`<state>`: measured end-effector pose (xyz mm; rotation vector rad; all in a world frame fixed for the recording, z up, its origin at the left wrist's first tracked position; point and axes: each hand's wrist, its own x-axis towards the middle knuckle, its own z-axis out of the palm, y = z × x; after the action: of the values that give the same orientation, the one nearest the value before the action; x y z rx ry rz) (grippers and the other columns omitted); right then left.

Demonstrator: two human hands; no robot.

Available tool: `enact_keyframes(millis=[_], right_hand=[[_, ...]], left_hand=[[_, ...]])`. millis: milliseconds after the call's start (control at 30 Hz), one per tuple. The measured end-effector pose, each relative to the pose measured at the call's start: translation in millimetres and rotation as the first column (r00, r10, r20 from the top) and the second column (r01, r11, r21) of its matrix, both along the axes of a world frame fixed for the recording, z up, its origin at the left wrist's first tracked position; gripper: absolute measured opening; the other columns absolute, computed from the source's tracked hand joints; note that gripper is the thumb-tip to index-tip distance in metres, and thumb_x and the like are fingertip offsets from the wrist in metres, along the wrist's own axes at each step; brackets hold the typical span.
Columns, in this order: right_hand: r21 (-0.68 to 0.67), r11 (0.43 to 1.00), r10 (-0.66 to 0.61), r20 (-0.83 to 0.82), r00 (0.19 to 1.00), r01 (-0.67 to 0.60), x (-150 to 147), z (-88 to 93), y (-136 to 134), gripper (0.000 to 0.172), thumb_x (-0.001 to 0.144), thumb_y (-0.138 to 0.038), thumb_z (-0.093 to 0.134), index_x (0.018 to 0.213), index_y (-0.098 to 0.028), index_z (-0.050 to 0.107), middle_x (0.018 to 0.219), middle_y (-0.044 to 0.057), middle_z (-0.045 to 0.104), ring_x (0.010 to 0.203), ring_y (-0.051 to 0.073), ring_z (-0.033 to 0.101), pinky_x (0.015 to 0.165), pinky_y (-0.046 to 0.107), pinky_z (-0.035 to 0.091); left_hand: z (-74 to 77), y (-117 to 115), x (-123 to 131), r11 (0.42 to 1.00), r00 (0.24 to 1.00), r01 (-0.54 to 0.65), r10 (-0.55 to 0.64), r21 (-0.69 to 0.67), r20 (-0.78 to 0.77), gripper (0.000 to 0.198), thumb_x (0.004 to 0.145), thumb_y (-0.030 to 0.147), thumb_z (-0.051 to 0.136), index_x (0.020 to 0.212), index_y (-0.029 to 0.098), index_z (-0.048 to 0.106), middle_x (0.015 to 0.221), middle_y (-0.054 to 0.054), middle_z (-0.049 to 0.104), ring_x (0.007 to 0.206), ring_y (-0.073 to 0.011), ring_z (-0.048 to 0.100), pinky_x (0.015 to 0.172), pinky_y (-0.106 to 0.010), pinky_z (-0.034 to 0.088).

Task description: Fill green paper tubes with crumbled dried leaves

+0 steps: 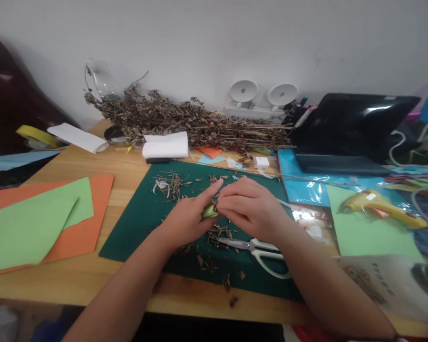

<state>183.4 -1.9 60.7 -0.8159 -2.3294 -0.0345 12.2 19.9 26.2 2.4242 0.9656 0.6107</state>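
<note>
Lying near the right hand [255,209] are scissors [249,245]; dried plants [178,118] behind.

Left grip [187,216] holds green paper [209,212], right grip [251,206] at its end.

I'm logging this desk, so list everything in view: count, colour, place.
Mat: 1, green, centre
Table: 1, tan, under mat
Scraps: many, brown, on mat
Scissors: 1, white handles, on mat
Plant bundle: 1, brown, rear
Bottle: 1, clear, rear left
Paper rolls: 2, white, rear left
Tape: 1, yellow, left
Paper sheets: several, green or orange, sides
Glue gun: 1, yellow, right
Discs: 2, white, rear
Device: 1, black, rear right
Pack: 1, blue, right
Printed item: 1, whitish, lower right
Clutter: uncounted, mixed, rear and right
Held piece: 1, green, centre
Left hand: 1, bare, centre
Right hand: 1, bare, centre
</note>
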Motion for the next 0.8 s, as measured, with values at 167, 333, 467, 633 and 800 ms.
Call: enact_keyframes(millis=[167,333,467,633,800], right_hand=[[-0.004,1.000,0.016,0.088,0.996,-0.016,1.2,4.7,-1.7,0.015,0.077,-0.016,0.045,0.074,-0.019,0.059,0.093,0.005,0.057,0.077,0.014,0.046,0.072,0.031,0.041],[-0.014,1.000,0.026,0.130,0.991,-0.025,3.0,7.0,-1.6,0.014,0.076,-0.020,0.047,0.079,-0.019,0.061,0.095,0.006,0.056,0.085,0.017,0.047,0.078,0.035,0.041],[-0.055,0.996,0.070,-0.012,0.997,-0.070,6.4,6.3,-0.7,0.011,0.075,-0.019,0.048,0.081,-0.019,0.058,0.095,0.007,0.054,0.086,0.015,0.049,0.076,0.032,0.043],[-0.156,0.987,0.032,-0.106,0.994,-0.049,11.5,4.5,2.3,0.015,0.074,-0.020,0.053,0.089,-0.018,0.053,0.089,0.005,0.057,0.089,0.014,0.052,0.077,0.029,0.045],[-0.160,0.982,0.078,-0.141,0.987,-0.100,5.7,1.9,3.7,0.003,0.075,-0.018,0.053,0.078,-0.018,0.054,0.075,0.002,0.061,0.075,0.011,0.055,0.071,0.025,0.045]], left_hand=[[-3.5,-0.5,-0.1,1.000,1.000,0.019,-0.019,-0.015,0.015,0.061,0.075,0.022,0.044,0.131,0.025,0.019,0.111,-0.006,0.057,0.088,-0.0209,0.059,0.070,-0.029,0.046],[-6.7,-0.8,-0.3,0.999,0.995,0.045,-0.044,-0.008,0.092,0.070,0.074,0.018,0.045,0.133,0.023,0.007,0.101,-0.006,0.061,0.078,-0.0178,0.061,0.064,-0.025,0.046],[-3.7,-1.8,-0.1,0.998,0.989,0.063,-0.059,-0.023,0.138,0.069,0.076,0.020,0.045,0.133,0.023,0.006,0.090,-0.003,0.063,0.072,-0.0152,0.060,0.061,-0.022,0.044],[0.6,-2.9,-0.6,1.000,0.993,0.022,-0.022,0.004,0.116,0.066,0.078,0.027,0.045,0.132,0.020,0.008,0.066,0.001,0.059,0.052,-0.0118,0.052,0.050,-0.020,0.040],[1.1,-3.1,-0.6,0.999,0.992,0.054,-0.053,-0.005,0.118,0.064,0.079,0.028,0.044,0.132,0.021,0.009,0.076,-0.002,0.063,0.061,-0.0138,0.056,0.055,-0.021,0.042]])
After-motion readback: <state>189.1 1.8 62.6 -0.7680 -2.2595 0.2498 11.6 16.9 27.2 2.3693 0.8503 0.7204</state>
